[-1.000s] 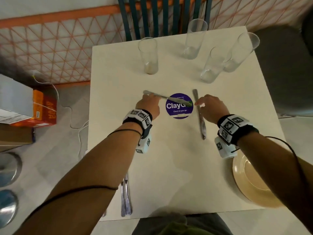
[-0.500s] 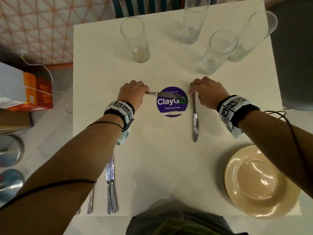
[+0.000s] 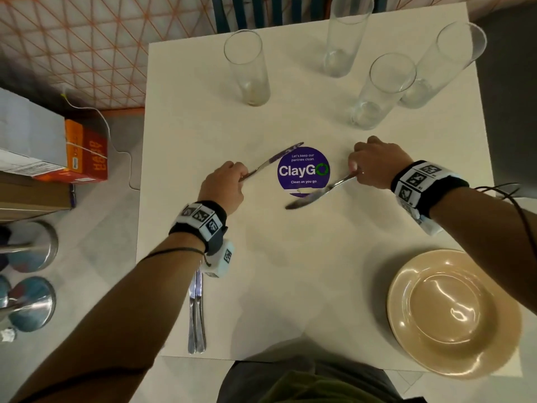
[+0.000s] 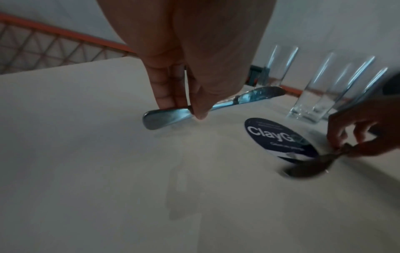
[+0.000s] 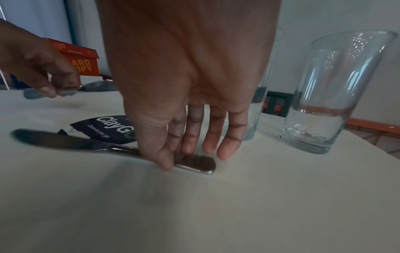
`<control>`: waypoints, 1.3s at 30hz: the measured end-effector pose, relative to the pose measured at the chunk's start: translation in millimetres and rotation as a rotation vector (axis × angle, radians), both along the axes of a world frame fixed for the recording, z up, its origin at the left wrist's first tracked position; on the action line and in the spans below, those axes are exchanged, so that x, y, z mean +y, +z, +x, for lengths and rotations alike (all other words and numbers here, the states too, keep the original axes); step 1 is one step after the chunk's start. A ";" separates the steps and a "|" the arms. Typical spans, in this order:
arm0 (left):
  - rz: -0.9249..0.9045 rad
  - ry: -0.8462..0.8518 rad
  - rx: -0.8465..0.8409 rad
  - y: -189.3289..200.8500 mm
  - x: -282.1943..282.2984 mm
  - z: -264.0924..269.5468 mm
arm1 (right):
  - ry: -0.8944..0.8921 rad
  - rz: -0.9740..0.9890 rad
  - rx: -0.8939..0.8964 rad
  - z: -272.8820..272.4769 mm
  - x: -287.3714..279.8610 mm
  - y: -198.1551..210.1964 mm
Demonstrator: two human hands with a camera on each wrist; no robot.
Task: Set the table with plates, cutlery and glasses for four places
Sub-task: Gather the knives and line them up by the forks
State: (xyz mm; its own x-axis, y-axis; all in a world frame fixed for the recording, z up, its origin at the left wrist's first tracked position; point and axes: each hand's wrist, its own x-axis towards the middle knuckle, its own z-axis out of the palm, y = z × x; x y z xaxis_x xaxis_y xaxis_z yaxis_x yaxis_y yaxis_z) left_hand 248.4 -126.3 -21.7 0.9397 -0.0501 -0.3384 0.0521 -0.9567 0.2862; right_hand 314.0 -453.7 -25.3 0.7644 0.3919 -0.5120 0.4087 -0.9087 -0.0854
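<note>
Two knives, one per grip: my left hand (image 3: 222, 186) pinches the left knife (image 3: 273, 159), my right hand (image 3: 374, 165) the right knife (image 3: 316, 194), handles pinched, presumably for carrying to separate places on the desk (image 3: 290, 271).

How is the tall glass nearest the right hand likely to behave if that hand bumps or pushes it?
The tall glass looks narrow for its height and empty, so a push near the rim would probably tip it. It stands close to another glass, so the two may knock together. Clear glass is likely fragile.

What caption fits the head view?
Each hand, left hand and right hand, pinches a steel table knife beside the purple round sticker.
</note>
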 end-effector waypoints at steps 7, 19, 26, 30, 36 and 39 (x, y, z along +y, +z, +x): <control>-0.185 0.294 -0.060 10.8 1.7 -90.4 | -0.025 -0.096 0.119 -12.3 -2.1 -0.6; -0.207 0.619 0.207 13.2 31.5 -232.8 | -0.028 0.107 0.330 -106.1 22.8 24.2; -0.208 0.644 0.261 5.5 46.0 -268.2 | -0.330 0.413 0.543 -206.6 99.3 19.3; -0.205 0.620 0.266 -0.6 47.2 -275.6 | -0.558 0.493 0.602 -252.1 137.1 5.9; -0.178 0.582 0.226 -5.5 48.3 -283.9 | -0.798 0.536 0.626 -291.1 176.1 -5.3; -0.156 0.555 0.192 -4.7 48.9 -285.9 | -0.885 0.553 0.600 -301.2 187.1 -9.2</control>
